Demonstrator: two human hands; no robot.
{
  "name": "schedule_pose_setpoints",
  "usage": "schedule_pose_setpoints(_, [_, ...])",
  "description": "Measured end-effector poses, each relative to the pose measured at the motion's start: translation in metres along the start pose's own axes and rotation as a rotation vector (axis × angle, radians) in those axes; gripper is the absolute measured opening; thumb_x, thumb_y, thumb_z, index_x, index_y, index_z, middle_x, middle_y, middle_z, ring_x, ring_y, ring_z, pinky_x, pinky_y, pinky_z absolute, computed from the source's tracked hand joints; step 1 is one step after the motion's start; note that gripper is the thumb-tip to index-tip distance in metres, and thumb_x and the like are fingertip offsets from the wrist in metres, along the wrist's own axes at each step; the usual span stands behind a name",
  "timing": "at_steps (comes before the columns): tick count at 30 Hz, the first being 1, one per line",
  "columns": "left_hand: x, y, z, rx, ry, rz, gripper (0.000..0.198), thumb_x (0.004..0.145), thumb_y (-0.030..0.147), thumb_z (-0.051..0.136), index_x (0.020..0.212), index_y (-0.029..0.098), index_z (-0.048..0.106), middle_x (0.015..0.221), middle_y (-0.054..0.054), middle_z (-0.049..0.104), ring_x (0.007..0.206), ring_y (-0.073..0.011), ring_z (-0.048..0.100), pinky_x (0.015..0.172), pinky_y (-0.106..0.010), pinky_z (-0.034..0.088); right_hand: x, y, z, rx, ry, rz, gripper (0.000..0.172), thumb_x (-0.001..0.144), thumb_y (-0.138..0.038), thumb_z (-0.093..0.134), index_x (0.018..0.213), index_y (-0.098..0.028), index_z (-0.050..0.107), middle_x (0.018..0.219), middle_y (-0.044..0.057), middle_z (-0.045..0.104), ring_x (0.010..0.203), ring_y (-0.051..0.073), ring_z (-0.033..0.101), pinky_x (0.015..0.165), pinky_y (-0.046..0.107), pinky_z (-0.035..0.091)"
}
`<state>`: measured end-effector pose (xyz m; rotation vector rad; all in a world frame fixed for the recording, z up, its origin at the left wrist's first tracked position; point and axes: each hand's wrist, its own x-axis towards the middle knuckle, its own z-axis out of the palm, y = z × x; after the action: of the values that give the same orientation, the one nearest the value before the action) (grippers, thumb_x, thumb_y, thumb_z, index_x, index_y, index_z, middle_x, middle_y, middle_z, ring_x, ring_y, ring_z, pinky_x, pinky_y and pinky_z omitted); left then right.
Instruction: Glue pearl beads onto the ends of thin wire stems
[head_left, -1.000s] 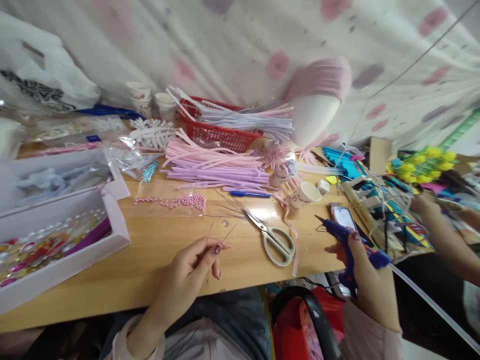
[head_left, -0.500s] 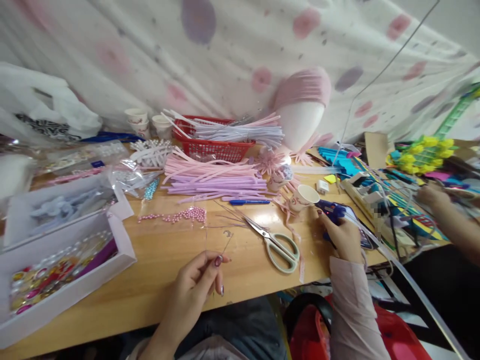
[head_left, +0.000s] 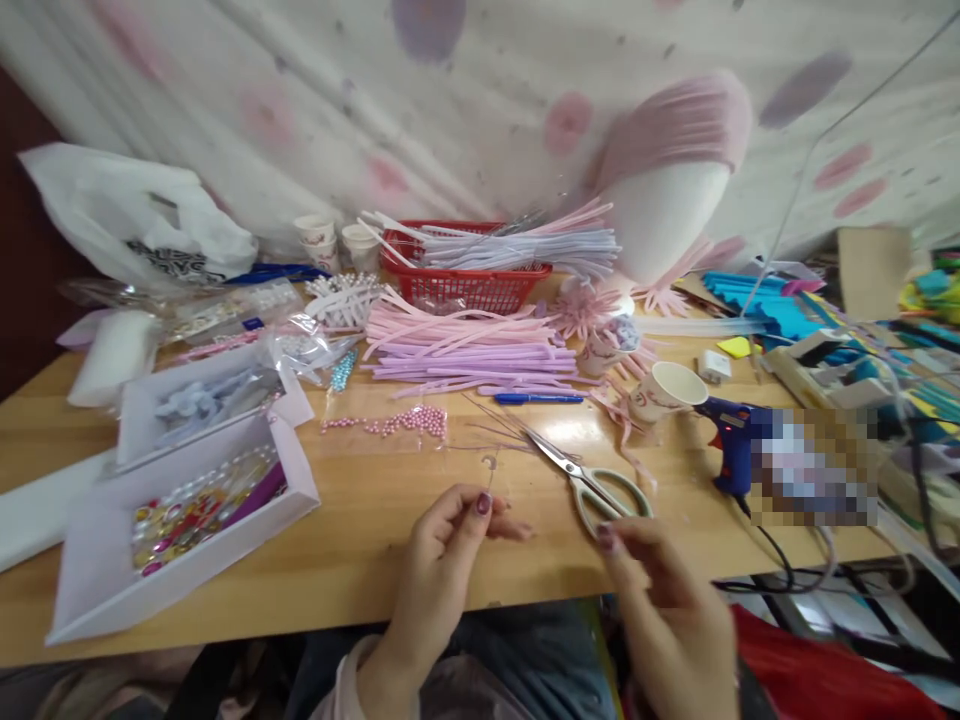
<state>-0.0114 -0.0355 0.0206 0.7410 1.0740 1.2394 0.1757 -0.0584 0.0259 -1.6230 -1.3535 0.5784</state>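
My left hand (head_left: 442,560) is closed in a pinch on a thin wire (head_left: 491,478), whose upper end bears a small curled tip. My right hand (head_left: 671,605) is a little blurred, its fingers loosely bent and apart, with nothing visible in them. It is just in front of the scissors (head_left: 611,495), which lie with their blades to the back left; whether it touches their handle I cannot tell. Loose thin wires (head_left: 499,425) are spread behind the scissors. On the right rests a blue glue gun (head_left: 735,440), its cord running to the table's front edge.
Pink beads (head_left: 405,422) lie on a clear bag. Pink and purple pipe cleaners (head_left: 472,365) sit before a red basket (head_left: 469,288). A blue pen (head_left: 538,398), a paper cup (head_left: 671,390) and a mannequin head (head_left: 667,210) are nearby. White boxes (head_left: 296,490) with trinkets stand left.
My right hand has let go of the glue gun and come left, close to my left hand. The left hand keeps its pinch on the wire. The view has shifted leftward.
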Motion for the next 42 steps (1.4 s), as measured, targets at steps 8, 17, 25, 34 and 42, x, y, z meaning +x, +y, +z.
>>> schedule_pose_setpoints(8, [-0.012,0.003,0.009,-0.178,0.058,0.03,0.028,0.089,0.048,0.065,0.09,0.02,0.067,0.095,-0.009,0.08,0.109,-0.0242,0.07,0.102,-0.037,0.049,-0.019,-0.034,0.079,0.234,-0.347,-0.255,0.03,0.102,-0.03,0.043,0.125,-0.026,0.062,0.118,0.008,0.073,0.109,0.022,0.069,0.09,0.032,0.056])
schedule_pose_setpoints(17, [-0.012,0.007,0.011,-0.158,0.029,0.066,0.029,0.089,0.047,0.064,0.092,0.018,0.07,0.115,-0.014,0.075,0.114,-0.0281,0.067,0.1,-0.04,0.051,-0.027,-0.024,0.093,0.363,-0.257,-0.164,0.024,0.101,-0.035,0.047,0.111,-0.025,0.067,0.104,0.008,0.074,0.096,0.022,0.07,0.08,0.03,0.057])
schedule_pose_setpoints(25, [-0.025,0.063,-0.054,0.667,-0.15,0.105,0.036,0.078,0.031,0.077,0.113,0.024,0.071,0.128,-0.009,0.068,0.113,-0.0251,0.064,0.094,-0.034,0.052,-0.007,-0.017,0.078,0.5,-0.347,0.013,0.033,0.098,-0.045,0.053,0.075,-0.022,0.06,0.06,-0.002,0.052,0.053,0.013,0.05,0.049,0.022,0.042])
schedule_pose_setpoints(34, [0.042,0.115,-0.086,1.937,0.142,0.246,0.029,0.091,0.006,0.045,0.093,0.015,0.073,0.096,-0.015,0.073,0.094,-0.0292,0.068,0.082,-0.039,0.05,-0.001,-0.004,0.074,0.545,-0.475,0.124,0.036,0.093,-0.053,0.056,0.076,-0.022,0.063,0.058,-0.002,0.049,0.052,0.014,0.045,0.049,0.024,0.037])
schedule_pose_setpoints(42, [0.071,0.103,-0.081,2.017,0.206,0.1,0.019,0.094,0.007,0.051,0.095,0.009,0.07,0.094,-0.016,0.072,0.091,-0.0269,0.071,0.08,-0.04,0.054,-0.002,0.006,0.072,0.611,-0.558,0.158,0.037,0.095,-0.053,0.053,0.078,-0.021,0.059,0.058,-0.004,0.047,0.052,0.013,0.042,0.05,0.024,0.034])
